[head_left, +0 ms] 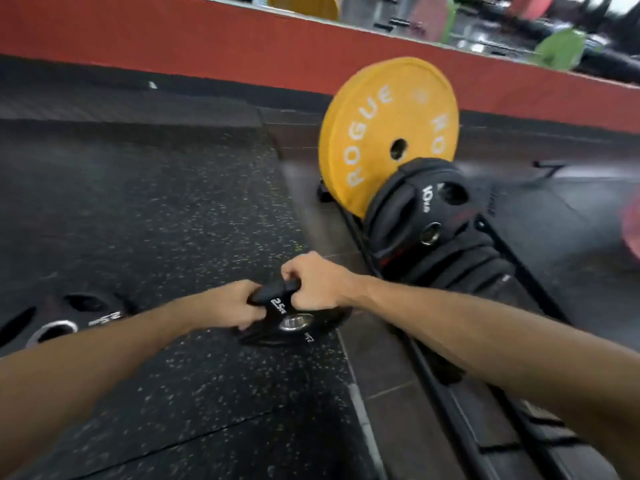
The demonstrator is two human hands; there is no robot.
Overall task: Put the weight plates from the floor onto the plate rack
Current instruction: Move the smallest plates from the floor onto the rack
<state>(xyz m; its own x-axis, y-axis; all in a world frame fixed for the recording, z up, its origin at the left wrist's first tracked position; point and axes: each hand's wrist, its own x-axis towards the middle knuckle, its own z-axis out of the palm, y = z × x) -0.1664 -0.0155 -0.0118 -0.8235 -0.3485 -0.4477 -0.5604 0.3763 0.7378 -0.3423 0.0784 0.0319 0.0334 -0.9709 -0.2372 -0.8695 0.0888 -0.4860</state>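
A small black weight plate (294, 323) marked 2.5 lies near the edge of the speckled rubber mat (145, 209). My left hand (239, 303) and my right hand (313, 284) both grip its far rim, which is tipped up a little. A larger black plate (59, 323) lies flat on the mat at the left edge. The black floor rack (533, 282) runs along the right. A yellow plate (384, 129) stands upright in it, with black plates (426, 216) leaning behind it.
A red wall base (173, 39) runs across the back under a mirror (467, 22) that reflects coloured plates. Grey tiles (381, 382) lie between the mat and the rack. A red blur (632, 226) shows at the right edge.
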